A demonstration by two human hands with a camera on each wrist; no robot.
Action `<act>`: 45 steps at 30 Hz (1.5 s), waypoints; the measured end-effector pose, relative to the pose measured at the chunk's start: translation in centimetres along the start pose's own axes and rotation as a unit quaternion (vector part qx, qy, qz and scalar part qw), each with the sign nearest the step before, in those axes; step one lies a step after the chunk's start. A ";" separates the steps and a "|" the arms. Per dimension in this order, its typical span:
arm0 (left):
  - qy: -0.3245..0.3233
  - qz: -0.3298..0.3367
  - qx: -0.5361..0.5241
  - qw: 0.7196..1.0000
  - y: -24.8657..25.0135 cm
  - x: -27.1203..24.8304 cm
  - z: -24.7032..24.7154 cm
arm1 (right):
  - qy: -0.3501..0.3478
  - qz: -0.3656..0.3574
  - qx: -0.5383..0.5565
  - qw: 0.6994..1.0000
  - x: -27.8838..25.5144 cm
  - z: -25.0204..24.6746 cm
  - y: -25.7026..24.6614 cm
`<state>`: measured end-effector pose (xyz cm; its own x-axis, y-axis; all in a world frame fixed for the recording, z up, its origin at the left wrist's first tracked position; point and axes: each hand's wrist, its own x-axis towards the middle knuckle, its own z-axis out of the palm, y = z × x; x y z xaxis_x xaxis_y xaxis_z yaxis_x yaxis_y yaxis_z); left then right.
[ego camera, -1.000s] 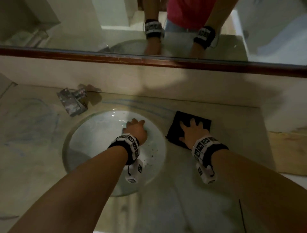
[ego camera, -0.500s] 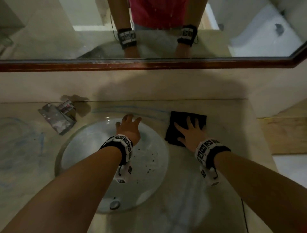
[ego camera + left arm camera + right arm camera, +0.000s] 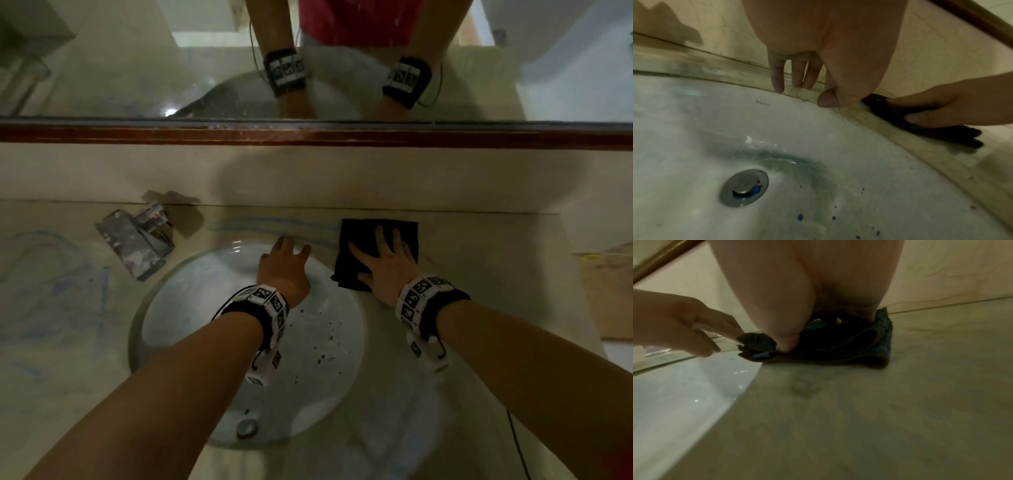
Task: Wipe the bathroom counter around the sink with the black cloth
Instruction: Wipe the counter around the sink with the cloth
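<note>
My two hands at a round white sink (image 3: 191,329) set in a pale counter (image 3: 479,274).

Left of the sink lie crumpled foil packets (image 3: 135,241). My left hand (image 3: 284,270) rests relaxed, fingers extended, on the sink's far rim, holding nothing. Just right of the sink, my right hand (image 3: 383,263) presses flat, fingers spread, on the folded black cloth (image 3: 363,236), which lies on the counter near the back wall.
</note>
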<state>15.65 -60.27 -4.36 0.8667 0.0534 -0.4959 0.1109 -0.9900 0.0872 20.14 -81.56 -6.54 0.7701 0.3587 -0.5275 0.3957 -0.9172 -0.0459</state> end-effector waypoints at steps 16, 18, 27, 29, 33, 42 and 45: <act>-0.014 -0.028 -0.033 0.999 0.5 -0.3 -0.1 | 0.018 0.009 0.007 1.000 3.8 -1.6 -2.8; -0.021 -0.031 -0.025 0.999 0.5 -0.3 -0.4 | 0.013 0.002 0.000 1.000 3.3 -1.5 -2.5; -0.034 -0.028 -0.035 0.998 -1.4 -0.7 -0.5 | -0.048 -0.044 0.000 0.998 -0.4 -1.2 -1.1; -0.024 -0.044 -0.051 0.997 -2.1 -1.0 0.0 | -0.049 -0.039 0.016 0.998 -0.5 -1.9 -0.9; -0.011 -0.092 -0.062 0.994 -3.3 -1.0 0.4 | 0.047 0.022 0.040 0.998 -0.7 -2.8 -1.5; -0.001 -0.165 -0.073 0.984 -6.3 -0.9 -0.4 | 0.016 0.043 -0.030 0.999 -1.1 -1.2 -3.2; 0.003 -0.192 -0.083 0.978 -7.3 -0.8 -0.1 | 0.024 0.049 -0.034 0.998 -0.9 -1.0 -3.4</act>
<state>14.20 -53.04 -4.48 0.7488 0.4178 -0.5146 0.5049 -0.8625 0.0345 18.64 -78.61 -5.04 0.8291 0.2776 -0.4853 0.3499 -0.9347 0.0631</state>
